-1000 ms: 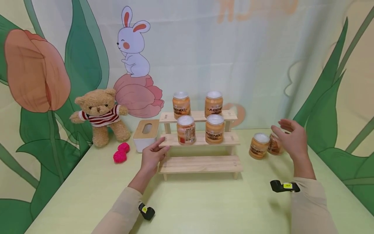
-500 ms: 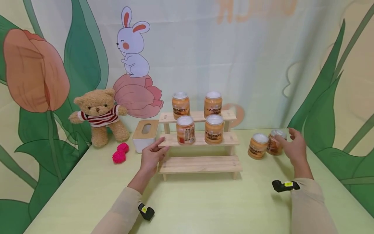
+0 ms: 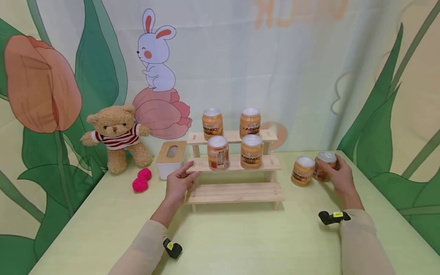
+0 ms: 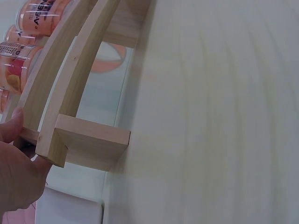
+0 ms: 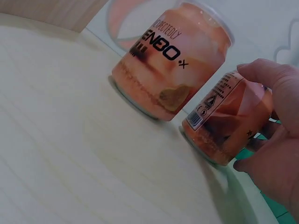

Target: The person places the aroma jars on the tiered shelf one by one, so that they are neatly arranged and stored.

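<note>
My left hand (image 3: 177,186) grips the left end of the middle shelf of a three-tier wooden display stand (image 3: 235,193), thumb on top and fingers underneath. At the right, my right hand (image 3: 343,176) holds an orange jar (image 5: 226,119) with a pale lid; the thumb lies across its near side and the fingers reach round its far side. That jar stands on the table, close beside another orange jar (image 3: 302,173). Two similar jars sit on the stand's top shelf, a left jar (image 3: 212,126) and a right jar (image 3: 250,124). The middle shelf bears a left jar (image 3: 218,154) and a right jar (image 3: 251,152).
A white tissue box (image 3: 168,168) with a wooden lid stands left of the stand. Farther left are a teddy bear (image 3: 115,137) and pink yarn balls (image 3: 141,181). A printed curtain (image 3: 302,76) hangs behind the table (image 3: 240,244).
My right hand has come down beside the far right jar, and its fingers have closed round it. The left hand keeps its grip on the stand.
</note>
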Available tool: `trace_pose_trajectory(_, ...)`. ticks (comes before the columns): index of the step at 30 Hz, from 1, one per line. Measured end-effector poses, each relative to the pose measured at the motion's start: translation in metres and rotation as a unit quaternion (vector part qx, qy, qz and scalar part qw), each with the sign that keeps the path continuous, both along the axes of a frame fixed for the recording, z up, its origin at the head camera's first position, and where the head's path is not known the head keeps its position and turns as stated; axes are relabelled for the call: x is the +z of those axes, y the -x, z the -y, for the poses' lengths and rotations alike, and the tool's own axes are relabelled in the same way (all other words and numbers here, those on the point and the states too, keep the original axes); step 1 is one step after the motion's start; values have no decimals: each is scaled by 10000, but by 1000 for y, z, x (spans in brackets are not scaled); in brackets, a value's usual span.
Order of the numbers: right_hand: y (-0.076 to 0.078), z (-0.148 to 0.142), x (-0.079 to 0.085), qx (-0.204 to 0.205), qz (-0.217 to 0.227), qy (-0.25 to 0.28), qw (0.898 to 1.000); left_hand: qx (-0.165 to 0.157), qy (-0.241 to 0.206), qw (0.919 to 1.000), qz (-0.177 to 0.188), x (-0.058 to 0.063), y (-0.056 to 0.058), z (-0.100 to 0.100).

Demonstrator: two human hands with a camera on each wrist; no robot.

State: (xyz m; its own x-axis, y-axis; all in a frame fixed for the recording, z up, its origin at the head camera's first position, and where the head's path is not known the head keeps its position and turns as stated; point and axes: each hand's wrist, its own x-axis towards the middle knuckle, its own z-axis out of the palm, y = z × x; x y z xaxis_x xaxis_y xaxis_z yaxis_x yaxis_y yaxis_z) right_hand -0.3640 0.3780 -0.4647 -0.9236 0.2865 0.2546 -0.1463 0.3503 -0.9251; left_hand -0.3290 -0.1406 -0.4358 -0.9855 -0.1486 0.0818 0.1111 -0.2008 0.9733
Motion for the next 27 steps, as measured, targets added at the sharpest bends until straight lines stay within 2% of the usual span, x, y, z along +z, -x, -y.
trace_pose_trajectory(5, 2, 0, -5, -77, 147, 69, 9998, -10, 11, 10000, 12, 0, 1, 0)
trace_pose_trajectory(15, -1, 8, 2, -520, 695, 555, 9947, -29, -4, 10000, -18, 1, -1, 1)
trace_pose_trajectory(27, -1, 6, 3, -717, 637, 815, 9920, -39, 6, 10000, -14, 1, 0, 1)
